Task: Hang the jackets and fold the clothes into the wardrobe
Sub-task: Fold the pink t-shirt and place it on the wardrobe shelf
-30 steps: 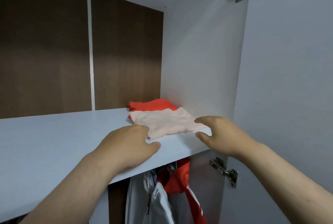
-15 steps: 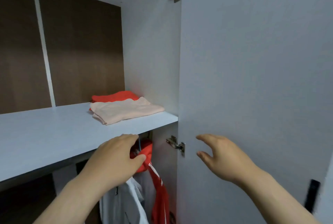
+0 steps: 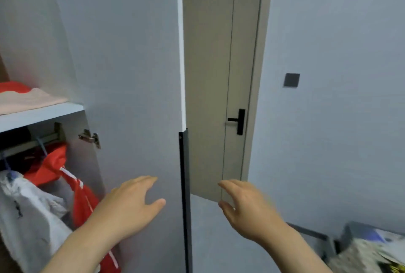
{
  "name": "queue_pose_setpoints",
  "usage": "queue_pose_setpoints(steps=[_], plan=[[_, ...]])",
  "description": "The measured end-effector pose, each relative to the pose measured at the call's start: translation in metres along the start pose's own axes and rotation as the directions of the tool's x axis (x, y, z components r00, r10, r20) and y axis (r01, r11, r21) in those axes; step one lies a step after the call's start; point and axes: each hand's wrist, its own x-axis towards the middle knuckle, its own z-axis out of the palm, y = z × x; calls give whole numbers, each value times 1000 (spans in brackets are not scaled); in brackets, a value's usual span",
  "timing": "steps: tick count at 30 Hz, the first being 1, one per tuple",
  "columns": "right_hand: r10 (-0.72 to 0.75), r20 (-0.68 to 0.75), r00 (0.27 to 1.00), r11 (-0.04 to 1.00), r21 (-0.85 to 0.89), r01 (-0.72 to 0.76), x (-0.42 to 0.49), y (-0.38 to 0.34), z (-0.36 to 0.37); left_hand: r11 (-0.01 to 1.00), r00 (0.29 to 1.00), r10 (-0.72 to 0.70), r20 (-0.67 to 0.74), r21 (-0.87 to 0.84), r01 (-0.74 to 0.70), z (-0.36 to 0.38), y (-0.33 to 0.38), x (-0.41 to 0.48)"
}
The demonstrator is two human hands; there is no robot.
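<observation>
In front of the open wardrobe door (image 3: 131,75), the left hand (image 3: 131,204) is spread wide with relaxed fingers and holds nothing; whether it touches the panel I cannot tell. The right hand (image 3: 247,209), a little blurred, is also open and empty, its fingers loosely curved, just right of the door's black edge strip (image 3: 185,196). The frame cuts off the wardrobe at the left, so only the end of its shelf (image 3: 43,114) shows; there a folded pink cloth (image 3: 28,99) lies partly over a folded red cloth (image 3: 13,86). Under the shelf, on the rail (image 3: 43,139), hang a red jacket (image 3: 57,167) with white stripes and a white jacket (image 3: 28,213), both partly hidden by the left forearm. A metal hinge (image 3: 89,137) sits beside them. Behind stands a beige room door (image 3: 219,75) with a black handle (image 3: 238,121), and a dark switch (image 3: 291,80) is on the wall. The blurred things (image 3: 368,253) at the bottom right cannot be identified.
</observation>
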Motion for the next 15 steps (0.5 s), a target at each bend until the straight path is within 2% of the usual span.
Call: queue_pose_setpoints(steps=[4, 8, 15], plan=[[150, -24, 988, 987, -48, -151, -67, 65, -26, 988, 986, 156, 61, 2, -156, 29, 82, 6], [329, -84, 941, 940, -69, -335, -127, 120, -53, 947, 940, 311, 138, 33, -319, 53, 158, 17], [608, -157, 778, 783, -44, -621, -200, 197, -72, 847, 814, 523, 251, -50, -529, 104, 260, 57]])
